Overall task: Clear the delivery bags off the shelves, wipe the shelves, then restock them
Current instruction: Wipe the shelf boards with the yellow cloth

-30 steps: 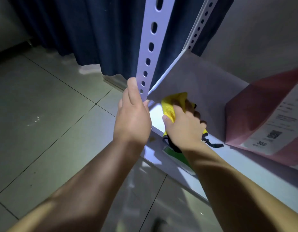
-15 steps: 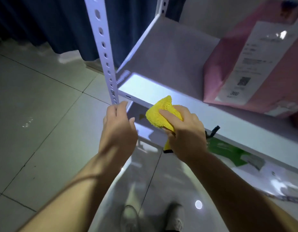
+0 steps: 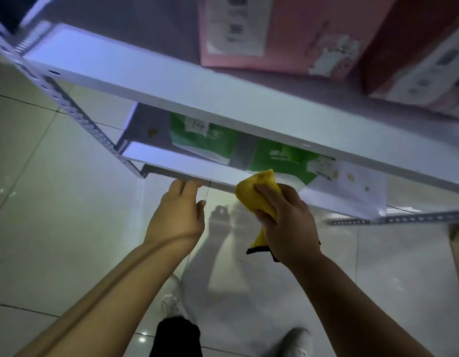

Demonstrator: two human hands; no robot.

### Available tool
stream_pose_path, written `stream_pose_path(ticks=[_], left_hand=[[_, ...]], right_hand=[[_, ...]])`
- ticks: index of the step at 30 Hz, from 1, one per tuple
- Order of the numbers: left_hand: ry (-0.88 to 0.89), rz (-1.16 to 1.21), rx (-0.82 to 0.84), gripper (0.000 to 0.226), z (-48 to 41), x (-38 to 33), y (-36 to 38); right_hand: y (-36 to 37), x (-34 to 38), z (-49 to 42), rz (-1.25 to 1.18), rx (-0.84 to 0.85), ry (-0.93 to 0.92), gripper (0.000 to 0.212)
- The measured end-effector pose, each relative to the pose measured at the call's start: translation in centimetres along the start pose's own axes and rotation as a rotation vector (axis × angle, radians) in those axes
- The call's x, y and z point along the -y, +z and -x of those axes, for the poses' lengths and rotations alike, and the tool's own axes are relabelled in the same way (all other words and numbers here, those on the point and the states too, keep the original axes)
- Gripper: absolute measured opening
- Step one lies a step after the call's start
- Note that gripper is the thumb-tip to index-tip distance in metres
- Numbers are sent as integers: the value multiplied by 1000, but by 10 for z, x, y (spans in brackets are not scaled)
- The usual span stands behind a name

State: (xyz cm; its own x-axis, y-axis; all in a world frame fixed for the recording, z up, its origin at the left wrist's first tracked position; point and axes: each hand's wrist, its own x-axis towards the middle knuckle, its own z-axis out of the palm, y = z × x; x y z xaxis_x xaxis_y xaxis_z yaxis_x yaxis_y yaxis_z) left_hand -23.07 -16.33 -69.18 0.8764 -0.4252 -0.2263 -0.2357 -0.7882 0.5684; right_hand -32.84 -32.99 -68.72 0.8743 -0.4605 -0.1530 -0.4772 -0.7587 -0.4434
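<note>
My right hand (image 3: 287, 220) grips a crumpled yellow cloth (image 3: 259, 191) with a black edge, held at the front lip of the lower white shelf (image 3: 176, 164). My left hand (image 3: 179, 215) reaches to the underside of that lip, fingertips touching it; how they lie is hidden. Green delivery bags (image 3: 207, 137) stand on the lower shelf, partly hidden by the upper shelf (image 3: 146, 76). A pink bag (image 3: 277, 32) and a red bag (image 3: 416, 55), both with white receipts, stand on the upper shelf.
A perforated white upright (image 3: 76, 117) runs down the rack's left corner. A low metal rail (image 3: 377, 220) shows at the right. Pale glossy floor tiles (image 3: 55, 228) spread to the left and below. My feet (image 3: 171, 300) stand under my arms.
The view has tipped down and both hands have dropped from the upper shelf's corner to the lower shelf's front lip. My left hand has let go of the upright.
</note>
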Motion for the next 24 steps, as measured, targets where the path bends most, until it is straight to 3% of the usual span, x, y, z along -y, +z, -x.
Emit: stream_pose_path(ticks=[16, 24], left_hand=[[37, -38, 123, 35, 83, -214, 204], [120, -27, 171, 33, 51, -235, 277]], right_hand=[[-87, -293, 83, -30, 47, 177, 48], [-76, -365, 57, -54, -32, 272, 47]])
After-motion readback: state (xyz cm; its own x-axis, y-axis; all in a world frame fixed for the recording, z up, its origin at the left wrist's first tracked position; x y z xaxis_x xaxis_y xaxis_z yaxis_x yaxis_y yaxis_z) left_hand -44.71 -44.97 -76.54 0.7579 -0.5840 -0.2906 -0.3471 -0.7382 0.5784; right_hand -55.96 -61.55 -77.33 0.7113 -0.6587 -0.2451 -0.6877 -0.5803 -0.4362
